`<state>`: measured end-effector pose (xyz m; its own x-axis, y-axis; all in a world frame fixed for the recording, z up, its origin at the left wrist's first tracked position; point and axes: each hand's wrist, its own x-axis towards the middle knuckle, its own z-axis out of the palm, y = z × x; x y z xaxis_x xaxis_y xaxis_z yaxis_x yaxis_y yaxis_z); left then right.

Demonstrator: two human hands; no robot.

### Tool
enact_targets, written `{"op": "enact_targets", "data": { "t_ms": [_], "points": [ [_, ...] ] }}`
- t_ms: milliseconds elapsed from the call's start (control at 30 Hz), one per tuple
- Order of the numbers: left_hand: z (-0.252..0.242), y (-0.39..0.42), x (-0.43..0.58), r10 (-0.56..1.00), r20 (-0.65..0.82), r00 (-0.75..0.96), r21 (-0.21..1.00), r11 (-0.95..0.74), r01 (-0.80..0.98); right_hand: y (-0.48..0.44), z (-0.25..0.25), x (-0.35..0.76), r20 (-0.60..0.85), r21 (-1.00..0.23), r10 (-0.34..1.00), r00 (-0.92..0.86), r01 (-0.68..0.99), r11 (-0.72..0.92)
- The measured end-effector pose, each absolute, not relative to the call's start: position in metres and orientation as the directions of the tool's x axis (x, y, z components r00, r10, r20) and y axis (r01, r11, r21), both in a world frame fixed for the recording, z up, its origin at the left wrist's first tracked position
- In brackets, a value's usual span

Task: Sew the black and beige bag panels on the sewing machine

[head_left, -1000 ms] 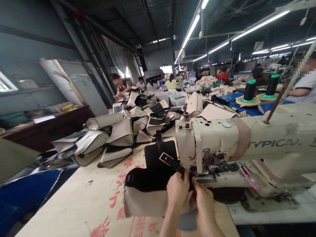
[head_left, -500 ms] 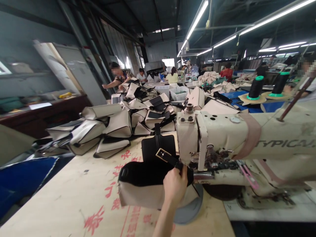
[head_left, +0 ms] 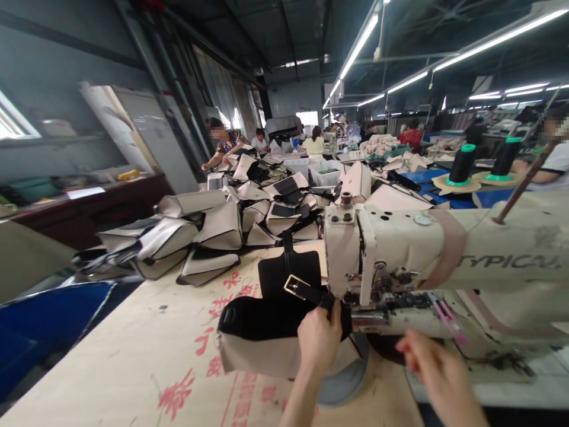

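The right hand [head_left: 438,370], out of sight half a second ago, now hovers blurred and loosely open beside the sewing machine [head_left: 444,261], holding nothing. The left hand [head_left: 319,338] still grips the bag [head_left: 262,335], cream below, black on top with a buckled strap, near the table's [head_left: 133,367] right edge.

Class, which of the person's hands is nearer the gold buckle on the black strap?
Left. The left hand grips the bag just below the gold buckle; the right hand hovers apart, lower right.

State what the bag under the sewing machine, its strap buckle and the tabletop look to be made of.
Bag: beige body with black trim, smooth and matte, likely faux leather. Buckle: gold-toned metal, by its shine. Tabletop: pale plywood or board, unvarnished, printed with red characters. The left hand grips the bag's black edge.
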<state>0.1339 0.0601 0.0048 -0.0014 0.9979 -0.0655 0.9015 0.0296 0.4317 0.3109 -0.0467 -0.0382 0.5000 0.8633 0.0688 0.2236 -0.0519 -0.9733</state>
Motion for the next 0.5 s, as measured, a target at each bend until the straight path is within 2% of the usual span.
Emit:
{"op": "enact_targets", "data": {
  "t_ms": [67, 100, 167, 333, 500],
  "points": [
    [0.005, 0.060, 0.133, 0.998, -0.067, 0.007, 0.431, 0.023, 0.902, -0.019, -0.037, 0.252, -0.048, -0.998, 0.954, 0.295, 0.029, -0.059],
    [0.004, 0.060, 0.133, 0.998, -0.067, 0.018, 0.433, 0.012, 0.901, -0.008, -0.039, 0.234, -0.110, -0.992, 0.960, 0.258, -0.091, -0.090],
    [0.004, 0.061, 0.132, 0.997, -0.061, 0.042, 0.440, -0.011, 0.898, 0.008, -0.048, 0.214, -0.196, -0.963, 0.948, 0.252, -0.229, -0.138],
    [0.001, 0.066, 0.131, 0.997, -0.063, 0.054, 0.443, -0.021, 0.896, 0.014, -0.060, 0.211, -0.322, -0.899, 0.894, 0.311, -0.398, -0.185],
    [0.000, 0.072, 0.132, 0.996, -0.070, 0.063, 0.425, -0.027, 0.905, 0.018, -0.054, 0.205, -0.359, -0.861, 0.861, 0.361, -0.485, -0.155]
  ]
}}
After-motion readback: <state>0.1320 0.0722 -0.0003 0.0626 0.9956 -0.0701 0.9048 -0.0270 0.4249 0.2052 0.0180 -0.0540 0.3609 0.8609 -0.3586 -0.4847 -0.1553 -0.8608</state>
